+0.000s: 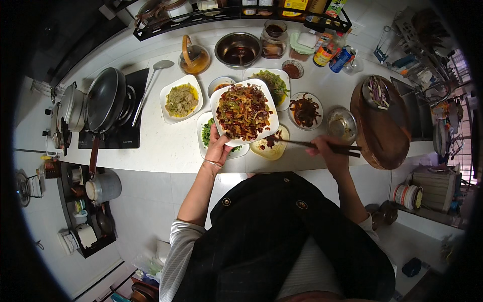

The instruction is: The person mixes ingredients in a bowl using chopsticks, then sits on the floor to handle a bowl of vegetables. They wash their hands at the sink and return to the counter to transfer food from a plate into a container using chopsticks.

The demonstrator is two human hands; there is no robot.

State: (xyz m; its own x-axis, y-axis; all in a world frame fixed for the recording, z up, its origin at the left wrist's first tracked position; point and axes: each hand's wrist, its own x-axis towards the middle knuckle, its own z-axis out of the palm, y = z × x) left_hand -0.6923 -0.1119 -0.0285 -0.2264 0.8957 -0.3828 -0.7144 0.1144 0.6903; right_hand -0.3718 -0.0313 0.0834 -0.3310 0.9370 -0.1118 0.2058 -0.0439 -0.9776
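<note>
My left hand (219, 148) grips the near edge of a square white plate (272, 127) piled with chopped, reddish-brown mixed food (245, 110). My right hand (329, 151) holds a pair of dark chopsticks (309, 144), whose tips are at a small yellow dish (277, 153) with pale and dark red bits. The raised plate partly hides that dish, a white plate of chopped greens (206, 132) and a small bowl (219, 83). Behind it on the right lies a plate of green vegetable pieces (272, 83). A round plate of dark strips (305, 110) is nearby.
A wok (105, 100) rests over the cooktop (134, 132), beside a long ladle (151, 85). Left of centre is a plate of pale slices (182, 100). A glass teapot (196, 62) and steel bowl (238, 49) stand behind. A metal bowl (341, 124) and round wooden chopping board (388, 132) sit right.
</note>
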